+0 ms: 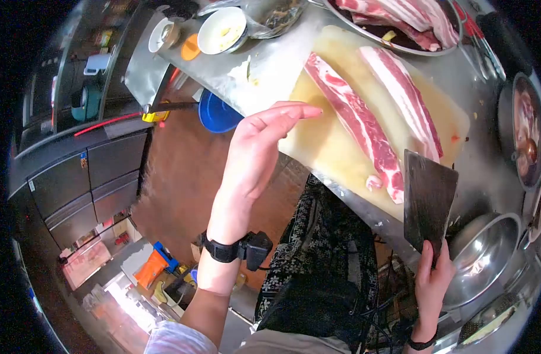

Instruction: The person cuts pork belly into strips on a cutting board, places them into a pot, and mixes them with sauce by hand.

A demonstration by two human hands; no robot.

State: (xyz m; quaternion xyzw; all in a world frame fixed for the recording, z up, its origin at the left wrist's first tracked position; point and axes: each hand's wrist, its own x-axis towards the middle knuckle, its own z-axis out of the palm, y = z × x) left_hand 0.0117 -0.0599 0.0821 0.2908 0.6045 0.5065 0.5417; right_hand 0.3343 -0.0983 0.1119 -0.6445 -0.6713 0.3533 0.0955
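Note:
My right hand (433, 283) grips the handle of a cleaver (430, 200), its broad dark blade pointing away from me over the near right corner of the cutting board (341, 159). Two long strips of raw pork belly lie side by side on that board: a redder strip (359, 121) on the left and a fattier strip (403, 94) on the right. A small scrap of meat (374, 182) sits by the near end of the redder one. Held above the board's left edge, my left hand (256, 141) has its fingers stretched out and holds nothing.
More pork belly fills a metal basin (376, 36) behind the board. An empty steel bowl (483, 253) stands at the right, with a pan of meat (524, 135) beyond. White bowls (222, 30) are at the back left. A blue bucket (217, 112) is below the counter's edge.

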